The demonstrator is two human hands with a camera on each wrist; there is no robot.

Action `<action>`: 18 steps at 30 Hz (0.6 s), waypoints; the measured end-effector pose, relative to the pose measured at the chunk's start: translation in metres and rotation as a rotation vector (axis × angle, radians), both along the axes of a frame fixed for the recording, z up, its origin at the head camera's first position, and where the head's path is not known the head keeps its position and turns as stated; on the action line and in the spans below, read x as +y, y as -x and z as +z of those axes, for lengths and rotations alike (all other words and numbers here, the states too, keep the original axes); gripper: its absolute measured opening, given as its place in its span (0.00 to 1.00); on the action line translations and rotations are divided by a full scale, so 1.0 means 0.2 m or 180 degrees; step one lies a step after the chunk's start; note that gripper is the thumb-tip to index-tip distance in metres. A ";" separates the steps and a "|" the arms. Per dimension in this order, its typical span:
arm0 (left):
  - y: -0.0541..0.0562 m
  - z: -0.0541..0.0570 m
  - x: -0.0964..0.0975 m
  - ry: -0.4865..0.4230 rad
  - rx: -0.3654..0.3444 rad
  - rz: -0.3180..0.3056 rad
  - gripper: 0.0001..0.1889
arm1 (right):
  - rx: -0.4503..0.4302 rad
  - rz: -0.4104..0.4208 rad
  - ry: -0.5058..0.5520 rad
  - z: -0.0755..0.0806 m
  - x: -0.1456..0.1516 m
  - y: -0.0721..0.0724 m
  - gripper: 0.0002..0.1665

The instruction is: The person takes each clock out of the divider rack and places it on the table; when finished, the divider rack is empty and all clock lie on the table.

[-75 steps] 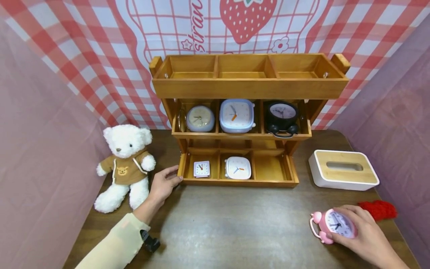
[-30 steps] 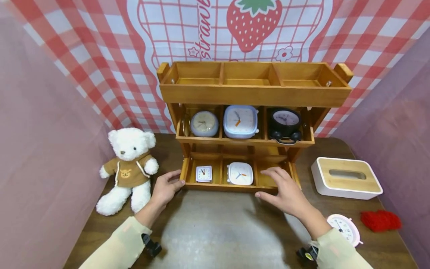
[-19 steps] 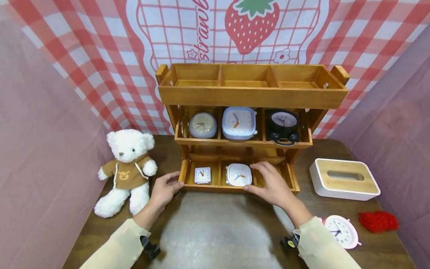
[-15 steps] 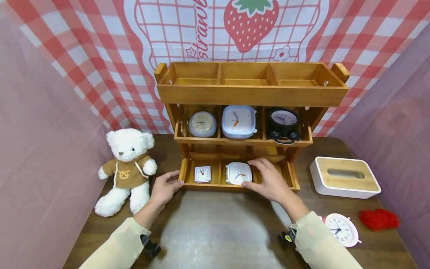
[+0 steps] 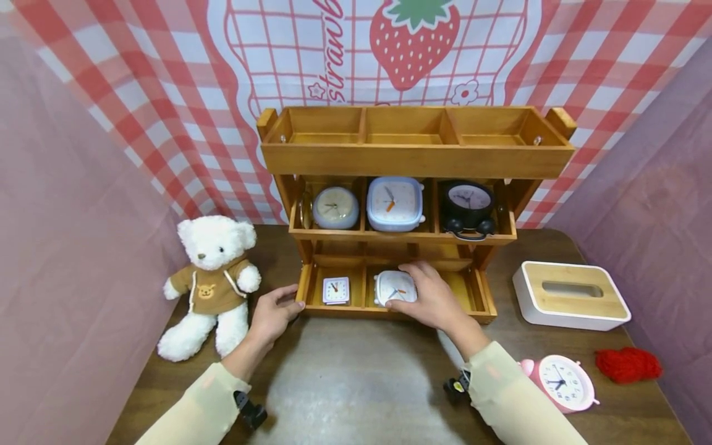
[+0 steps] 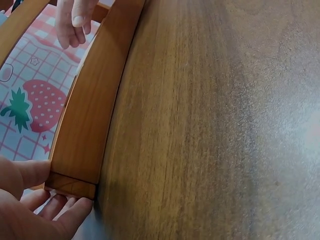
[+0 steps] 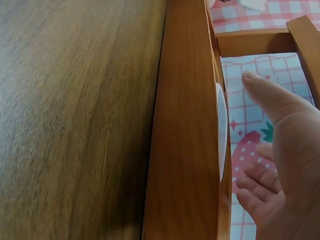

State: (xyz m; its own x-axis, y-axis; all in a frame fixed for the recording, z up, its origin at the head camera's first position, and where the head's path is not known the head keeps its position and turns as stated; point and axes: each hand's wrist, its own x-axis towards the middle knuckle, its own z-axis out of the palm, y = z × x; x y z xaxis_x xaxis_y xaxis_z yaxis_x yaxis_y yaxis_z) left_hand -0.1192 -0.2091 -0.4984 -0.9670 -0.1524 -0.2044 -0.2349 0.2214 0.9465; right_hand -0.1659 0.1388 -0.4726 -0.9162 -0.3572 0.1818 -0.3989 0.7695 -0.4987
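My left hand (image 5: 274, 314) grips the left front corner of the lowest tier of a wooden three-tier shelf (image 5: 417, 162); the left wrist view shows the thumb and fingers (image 6: 70, 217) about that corner. My right hand (image 5: 434, 298) reaches over the lowest tier, thumb and fingers spread at the right side of a white square alarm clock (image 5: 394, 285) in the middle compartment. The right wrist view shows its thumb (image 7: 272, 95) apart from the loosely bent fingers. A small lilac-edged square clock (image 5: 336, 290) sits in the left compartment.
The second tier holds a round blue-grey clock (image 5: 335, 207), a blue square clock (image 5: 395, 204) and a black twin-bell clock (image 5: 468, 207). A pink alarm clock (image 5: 564, 383), red fuzzy item (image 5: 628, 364) and tissue box (image 5: 573, 295) stand right, a teddy bear (image 5: 214, 287) left.
My right hand has let go of the pink alarm clock on the table at right, then moved left over the lowest tier to the white clock. My left hand has stayed at the shelf corner.
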 end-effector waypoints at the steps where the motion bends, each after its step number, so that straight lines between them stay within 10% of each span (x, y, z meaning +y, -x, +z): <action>1: 0.00 0.00 0.00 0.0004 -0.0002 0.0014 0.26 | -0.0010 -0.0005 -0.0017 0.00 -0.01 0.00 0.51; 18: -0.01 -0.01 0.01 0.0051 0.0038 0.0123 0.25 | -0.0074 0.0012 -0.0416 -0.03 -0.12 0.07 0.48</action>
State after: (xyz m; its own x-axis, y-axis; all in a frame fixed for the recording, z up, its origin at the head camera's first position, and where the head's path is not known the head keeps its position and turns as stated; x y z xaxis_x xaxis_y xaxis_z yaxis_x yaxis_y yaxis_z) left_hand -0.1177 -0.2074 -0.4995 -0.9626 -0.1930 -0.1899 -0.2322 0.2276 0.9456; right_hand -0.1792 0.1145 -0.4791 -0.9182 -0.3798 0.1123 -0.3914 0.8270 -0.4035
